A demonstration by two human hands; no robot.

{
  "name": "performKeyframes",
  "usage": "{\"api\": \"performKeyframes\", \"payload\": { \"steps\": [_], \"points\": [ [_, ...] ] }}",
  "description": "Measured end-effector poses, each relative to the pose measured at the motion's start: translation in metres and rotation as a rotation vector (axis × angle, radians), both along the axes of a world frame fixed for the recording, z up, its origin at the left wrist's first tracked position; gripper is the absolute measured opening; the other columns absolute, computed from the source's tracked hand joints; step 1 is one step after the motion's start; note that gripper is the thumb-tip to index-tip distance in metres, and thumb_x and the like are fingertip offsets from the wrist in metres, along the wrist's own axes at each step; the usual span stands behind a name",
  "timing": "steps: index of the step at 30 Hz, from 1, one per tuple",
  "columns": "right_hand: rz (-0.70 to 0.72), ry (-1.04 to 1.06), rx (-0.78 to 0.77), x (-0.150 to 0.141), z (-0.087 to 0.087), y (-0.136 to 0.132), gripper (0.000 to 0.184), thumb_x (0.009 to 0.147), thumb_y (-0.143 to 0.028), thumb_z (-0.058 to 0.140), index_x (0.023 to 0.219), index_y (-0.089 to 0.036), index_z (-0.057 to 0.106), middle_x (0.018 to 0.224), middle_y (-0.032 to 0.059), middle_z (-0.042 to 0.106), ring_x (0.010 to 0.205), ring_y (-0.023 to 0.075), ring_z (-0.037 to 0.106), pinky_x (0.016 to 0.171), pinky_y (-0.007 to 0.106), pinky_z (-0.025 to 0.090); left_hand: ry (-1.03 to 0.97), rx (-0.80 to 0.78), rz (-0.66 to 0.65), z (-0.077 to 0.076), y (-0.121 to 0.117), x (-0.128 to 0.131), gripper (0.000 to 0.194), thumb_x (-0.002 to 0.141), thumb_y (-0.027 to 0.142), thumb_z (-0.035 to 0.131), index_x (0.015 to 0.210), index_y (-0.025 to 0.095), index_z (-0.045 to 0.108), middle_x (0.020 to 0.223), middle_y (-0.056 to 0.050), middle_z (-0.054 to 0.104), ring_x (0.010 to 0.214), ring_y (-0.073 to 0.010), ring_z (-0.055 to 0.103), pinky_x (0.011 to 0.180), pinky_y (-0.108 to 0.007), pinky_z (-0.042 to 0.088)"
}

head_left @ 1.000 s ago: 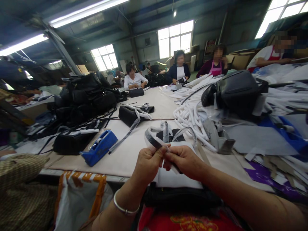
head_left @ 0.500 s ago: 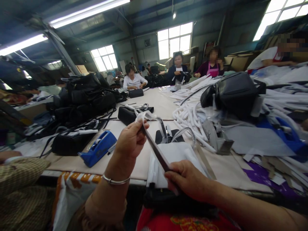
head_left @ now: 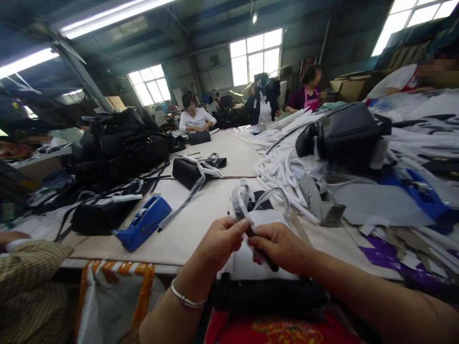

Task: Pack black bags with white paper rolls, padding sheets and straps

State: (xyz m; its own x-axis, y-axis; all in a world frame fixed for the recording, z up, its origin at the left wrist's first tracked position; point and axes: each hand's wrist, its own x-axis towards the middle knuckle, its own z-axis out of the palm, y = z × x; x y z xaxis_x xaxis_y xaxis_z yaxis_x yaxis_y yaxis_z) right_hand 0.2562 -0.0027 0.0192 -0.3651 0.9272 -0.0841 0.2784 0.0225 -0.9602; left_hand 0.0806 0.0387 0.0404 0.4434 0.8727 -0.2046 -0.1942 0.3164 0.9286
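My left hand [head_left: 227,235] pinches a dark strap partly covered in clear wrapping. Right beside it, my right hand [head_left: 281,246] grips the same strap [head_left: 271,263], whose dark end sticks out below the fingers. The wrapped part [head_left: 241,197] loops up above both hands. Under them lies a black bag [head_left: 265,298] with a white sheet [head_left: 242,263] on it, at the table's near edge. Farther off is another black bag [head_left: 186,172] with a plastic-wrapped strap [head_left: 186,203] trailing toward me.
A blue tape dispenser [head_left: 143,222] stands left, near a heap of black bags [head_left: 125,138]. To the right are white foam strips [head_left: 279,177], a grey metal dispenser [head_left: 321,200], a large black bag [head_left: 347,134] and another blue dispenser [head_left: 423,191]. Co-workers sit around the table [head_left: 236,153].
My left hand has come down and right, close to my right hand. The strap stretched between them is now bunched in a loop above. The view has shifted slightly.
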Motion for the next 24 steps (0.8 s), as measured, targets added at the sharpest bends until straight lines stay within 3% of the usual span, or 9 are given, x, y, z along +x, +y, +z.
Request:
{"api": "performKeyframes", "payload": {
  "steps": [3, 5, 7, 10, 12, 14, 16, 19, 24],
  "points": [
    [-0.032, -0.122, 0.190, 0.005, 0.001, 0.008, 0.035, 0.093, -0.036, 0.050, 0.071, -0.017, 0.069, 0.062, 0.0024, 0.066, 0.054, 0.0132, 0.056, 0.054, 0.025, 0.041, 0.169, 0.163, 0.042, -0.006, -0.007, -0.003, 0.033, 0.075, 0.042, 0.078, 0.077, 0.010, 0.072, 0.048, 0.006, 0.043, 0.045, -0.0042, 0.032, 0.044, -0.019, 0.022],
    [-0.173, -0.153, 0.391, 0.007, 0.002, 0.007, 0.028, 0.091, -0.039, 0.055, 0.086, -0.018, 0.072, 0.081, 0.0064, 0.071, 0.074, 0.0184, 0.062, 0.066, 0.029, 0.045, 0.264, 0.304, 0.171, -0.004, -0.005, -0.008, 0.028, 0.081, 0.040, 0.073, 0.083, 0.012, 0.075, 0.053, 0.002, 0.053, 0.048, -0.0065, 0.039, 0.047, -0.021, 0.028],
    [-0.313, -0.096, 0.440, 0.007, 0.003, 0.004, 0.033, 0.089, -0.046, 0.057, 0.094, -0.017, 0.071, 0.090, 0.0091, 0.069, 0.084, 0.0212, 0.060, 0.071, 0.031, 0.045, 0.338, 0.442, 0.307, -0.003, -0.004, -0.011, 0.023, 0.085, 0.036, 0.069, 0.091, 0.015, 0.077, 0.061, -0.001, 0.063, 0.053, -0.0097, 0.048, 0.051, -0.022, 0.037],
    [-0.251, 0.178, -0.026, 0.002, 0.003, 0.000, 0.054, 0.090, -0.064, 0.045, 0.089, -0.015, 0.068, 0.066, 0.0037, 0.058, 0.057, 0.0139, 0.048, 0.050, 0.026, 0.035, 0.357, 0.609, 0.364, -0.004, -0.012, -0.009, 0.020, 0.087, 0.031, 0.066, 0.098, 0.019, 0.077, 0.075, -0.005, 0.071, 0.064, -0.0146, 0.059, 0.060, -0.026, 0.047],
    [-0.194, 0.406, -0.344, -0.003, 0.003, 0.001, 0.056, 0.088, -0.067, 0.042, 0.087, -0.015, 0.063, 0.058, -0.0022, 0.049, 0.045, 0.0088, 0.032, 0.042, 0.023, 0.021, 0.322, 0.649, 0.270, -0.005, -0.020, -0.005, 0.017, 0.088, 0.030, 0.066, 0.095, 0.019, 0.078, 0.081, -0.006, 0.073, 0.069, -0.0171, 0.063, 0.065, -0.029, 0.051],
    [-0.232, 0.516, -0.406, -0.008, 0.003, 0.005, 0.044, 0.085, -0.061, 0.052, 0.080, -0.017, 0.057, 0.056, -0.0058, 0.043, 0.043, 0.0067, 0.023, 0.042, 0.022, 0.015, 0.295, 0.651, 0.154, -0.005, -0.027, -0.002, 0.017, 0.088, 0.030, 0.065, 0.091, 0.019, 0.078, 0.082, -0.007, 0.073, 0.069, -0.0179, 0.064, 0.068, -0.030, 0.052],
    [-0.238, 0.444, -0.244, -0.010, 0.003, 0.009, 0.033, 0.085, -0.047, 0.057, 0.070, -0.018, 0.052, 0.054, -0.0058, 0.041, 0.045, 0.0072, 0.027, 0.044, 0.022, 0.021, 0.306, 0.634, 0.089, -0.002, -0.030, -0.001, 0.020, 0.090, 0.031, 0.062, 0.087, 0.018, 0.077, 0.075, -0.006, 0.070, 0.066, -0.0167, 0.063, 0.066, -0.029, 0.051],
    [-0.095, 0.107, 0.155, -0.009, 0.004, 0.010, 0.026, 0.091, -0.030, 0.049, 0.069, -0.018, 0.057, 0.063, -0.0001, 0.055, 0.059, 0.0120, 0.047, 0.056, 0.025, 0.035, 0.373, 0.591, 0.095, 0.001, -0.030, -0.002, 0.026, 0.092, 0.031, 0.058, 0.079, 0.016, 0.074, 0.062, -0.002, 0.062, 0.058, -0.0133, 0.056, 0.060, -0.025, 0.046],
    [-0.045, -0.486, 0.584, -0.004, -0.003, 0.009, 0.021, 0.089, -0.013, 0.045, 0.081, -0.018, 0.063, 0.075, 0.0053, 0.066, 0.066, 0.0162, 0.053, 0.062, 0.029, 0.033, 0.328, 0.404, 0.143, -0.003, -0.026, 0.002, 0.015, 0.084, 0.030, 0.067, 0.080, 0.016, 0.067, 0.061, 0.001, 0.061, 0.055, -0.0112, 0.053, 0.056, -0.023, 0.044]
  ]
}}
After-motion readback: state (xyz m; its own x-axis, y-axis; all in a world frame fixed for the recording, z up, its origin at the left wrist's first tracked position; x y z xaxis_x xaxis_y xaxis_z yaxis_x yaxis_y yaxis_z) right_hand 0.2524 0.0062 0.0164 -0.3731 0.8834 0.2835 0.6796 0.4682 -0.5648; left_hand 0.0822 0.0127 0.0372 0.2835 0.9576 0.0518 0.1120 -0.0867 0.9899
